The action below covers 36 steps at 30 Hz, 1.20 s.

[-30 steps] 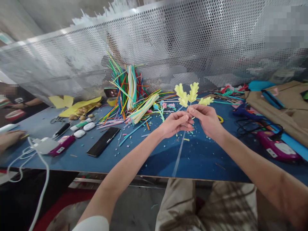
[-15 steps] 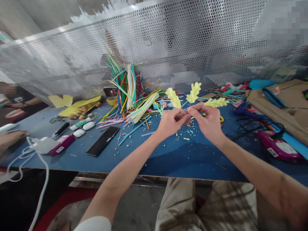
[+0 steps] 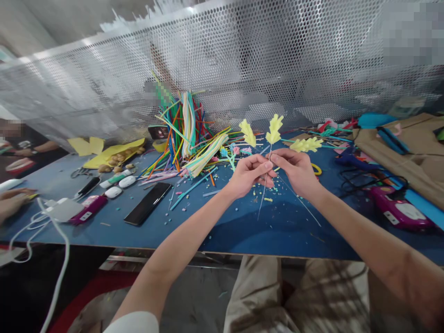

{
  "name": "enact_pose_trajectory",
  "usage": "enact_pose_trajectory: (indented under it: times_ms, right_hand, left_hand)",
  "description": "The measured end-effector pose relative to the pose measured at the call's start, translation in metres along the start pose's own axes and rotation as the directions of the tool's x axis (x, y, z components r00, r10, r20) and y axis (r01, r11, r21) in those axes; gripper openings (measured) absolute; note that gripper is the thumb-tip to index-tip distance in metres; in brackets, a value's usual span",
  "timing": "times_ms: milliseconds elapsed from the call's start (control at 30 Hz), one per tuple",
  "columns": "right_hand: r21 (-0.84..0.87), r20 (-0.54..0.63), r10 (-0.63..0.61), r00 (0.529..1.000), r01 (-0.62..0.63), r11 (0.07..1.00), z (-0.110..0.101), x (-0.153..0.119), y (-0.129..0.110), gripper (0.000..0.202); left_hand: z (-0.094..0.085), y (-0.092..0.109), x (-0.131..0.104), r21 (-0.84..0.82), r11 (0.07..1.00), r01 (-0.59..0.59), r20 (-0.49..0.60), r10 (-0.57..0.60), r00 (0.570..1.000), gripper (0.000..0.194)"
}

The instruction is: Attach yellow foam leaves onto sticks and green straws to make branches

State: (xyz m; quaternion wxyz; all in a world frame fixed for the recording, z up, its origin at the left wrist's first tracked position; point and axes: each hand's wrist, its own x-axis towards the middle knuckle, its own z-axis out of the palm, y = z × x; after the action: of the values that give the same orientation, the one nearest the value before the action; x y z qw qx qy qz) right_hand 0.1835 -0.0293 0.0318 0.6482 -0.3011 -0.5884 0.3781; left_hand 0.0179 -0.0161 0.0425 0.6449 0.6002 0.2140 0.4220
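Note:
Both hands meet above the blue table (image 3: 194,231), fingertips pinched around thin wire stems. My left hand (image 3: 248,175) is closed on the stems, and my right hand (image 3: 294,169) is closed on them just beside it. Three yellow fuzzy leaf shapes stand out above the hands: one at the left (image 3: 247,133), one upright in the middle (image 3: 274,129) and one leaning right (image 3: 307,144) over my right hand. Two thin wires hang below the fingers, spread apart. Exactly which stem each hand grips is hidden by the fingers.
Behind stand colourful pipe cleaners (image 3: 187,125) before a perforated metal screen (image 3: 222,60). A black phone (image 3: 148,203), white cables and a purple power strip (image 3: 89,209) lie left, with another person's hand (image 3: 14,203) beyond. A purple box (image 3: 398,208) and brown paper (image 3: 405,148) are right.
The wires below the fingers now show and hang down. The middle leaf has risen and shifted slightly left, and the right one has moved left. My right hand has moved slightly left.

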Motion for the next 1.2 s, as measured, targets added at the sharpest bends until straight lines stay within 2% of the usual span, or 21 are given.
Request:
enact_pose_trajectory:
  times_ms: [167,400,567,700,967,1200]
  right_hand:
    - [-0.011,-0.026,-0.008,1.000,0.008,1.000,-0.004,0.002,0.002,0.011]
    - [-0.046,-0.033,0.057,0.998,-0.059,0.997,-0.005,0.002,0.004,0.016]
    - [-0.031,-0.028,0.115,0.993,-0.116,0.993,-0.003,0.002,0.001,0.015]
    - [-0.006,-0.104,0.141,0.985,-0.142,0.990,0.002,0.000,-0.004,0.013]
    - [-0.034,-0.267,0.089,0.960,-0.102,0.994,0.006,0.000,-0.009,0.013]
    - [0.026,-0.247,0.065,0.967,-0.060,0.998,0.010,-0.004,-0.011,0.014]
  left_hand:
    - [-0.005,-0.004,0.002,-0.006,1.000,-0.011,0.011,0.011,1.000,0.035]
    - [-0.009,-0.005,0.003,0.041,0.998,0.056,0.099,-0.060,0.993,0.039]
    - [-0.009,-0.003,0.002,0.047,0.998,0.037,0.115,-0.042,0.993,0.039]
    - [-0.007,-0.001,0.002,0.095,0.995,0.030,0.094,-0.039,0.995,0.038]
    - [0.004,0.006,-0.003,0.244,0.968,-0.057,0.081,0.038,0.996,0.034]
    - [0.011,0.005,-0.006,0.262,0.960,-0.099,0.084,0.080,0.993,0.033]
